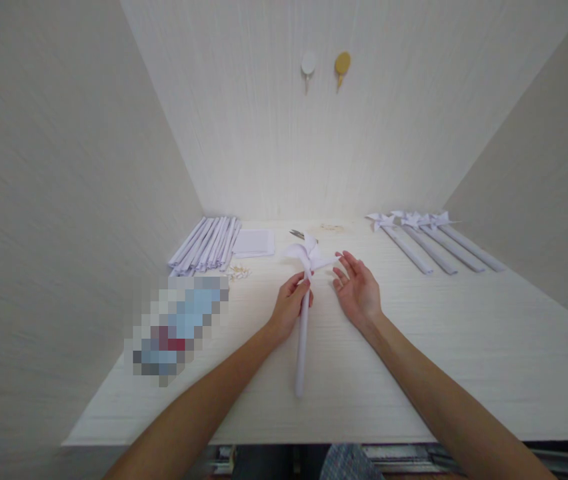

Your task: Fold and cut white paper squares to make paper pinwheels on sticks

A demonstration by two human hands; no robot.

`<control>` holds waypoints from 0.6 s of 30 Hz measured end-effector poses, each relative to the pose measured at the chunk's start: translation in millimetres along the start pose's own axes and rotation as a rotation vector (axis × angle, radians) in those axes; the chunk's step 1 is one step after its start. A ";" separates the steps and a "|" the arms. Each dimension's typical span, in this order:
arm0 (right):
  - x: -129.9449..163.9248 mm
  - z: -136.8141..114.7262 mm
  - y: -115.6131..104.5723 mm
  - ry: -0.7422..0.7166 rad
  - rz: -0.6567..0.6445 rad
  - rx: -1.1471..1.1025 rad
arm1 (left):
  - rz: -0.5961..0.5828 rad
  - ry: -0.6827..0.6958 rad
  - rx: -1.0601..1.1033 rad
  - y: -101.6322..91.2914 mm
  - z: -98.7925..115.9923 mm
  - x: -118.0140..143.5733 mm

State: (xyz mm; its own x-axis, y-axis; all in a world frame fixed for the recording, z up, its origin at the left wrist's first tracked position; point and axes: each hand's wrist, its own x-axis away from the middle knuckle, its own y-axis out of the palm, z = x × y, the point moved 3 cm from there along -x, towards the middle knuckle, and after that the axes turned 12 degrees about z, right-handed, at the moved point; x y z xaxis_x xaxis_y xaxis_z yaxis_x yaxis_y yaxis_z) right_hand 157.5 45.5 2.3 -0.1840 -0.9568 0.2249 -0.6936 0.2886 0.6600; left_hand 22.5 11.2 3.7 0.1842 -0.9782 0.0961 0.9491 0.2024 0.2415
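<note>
In the head view, the left hand (289, 307) is grasping a white pinwheel (304, 323) in front of the person, its thumb and fingers closing around the stick just below the blades (309, 255). The stick is slanting down toward the near edge of the table (464, 333), and the blades are facing away from the person. The right hand (359, 292) is holding nothing; it is turning its palm up with loosely bent fingers, their tips lying right by a blade's point. Whether they are touching it, I cannot tell.

To the right, four other pinwheels (431, 249) are lying side by side, heads toward the back wall (264, 133). To the left, paper rolls (204, 247) are lying in a heap, with a paper stack (254, 243) sitting just beside them. Small bits (239, 272) are lying in front of the stack. Pliers (297, 234) are resting behind the blades, which are partly hiding them. A blurred-out item (189, 320) is lying nearer the person. Two hooks (343, 63) are hanging on the wall.
</note>
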 end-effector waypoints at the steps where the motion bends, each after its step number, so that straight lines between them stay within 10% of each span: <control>1: 2.0 -0.3 1.9 0.006 -0.014 0.011 | -0.002 0.003 -0.001 0.1 0.0 -0.1; 18: 8.8 -1.9 8.5 0.049 -0.045 -0.073 | -0.021 0.027 -0.019 -0.5 0.4 0.6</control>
State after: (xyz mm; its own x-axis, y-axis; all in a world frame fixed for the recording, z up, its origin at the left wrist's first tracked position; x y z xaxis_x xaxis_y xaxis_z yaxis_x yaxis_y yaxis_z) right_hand 151.4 39.6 11.3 -0.1185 -0.9665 0.2278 -0.6477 0.2491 0.7200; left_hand 22.1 10.6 4.1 0.1705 -0.9832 0.0651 0.9575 0.1809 0.2245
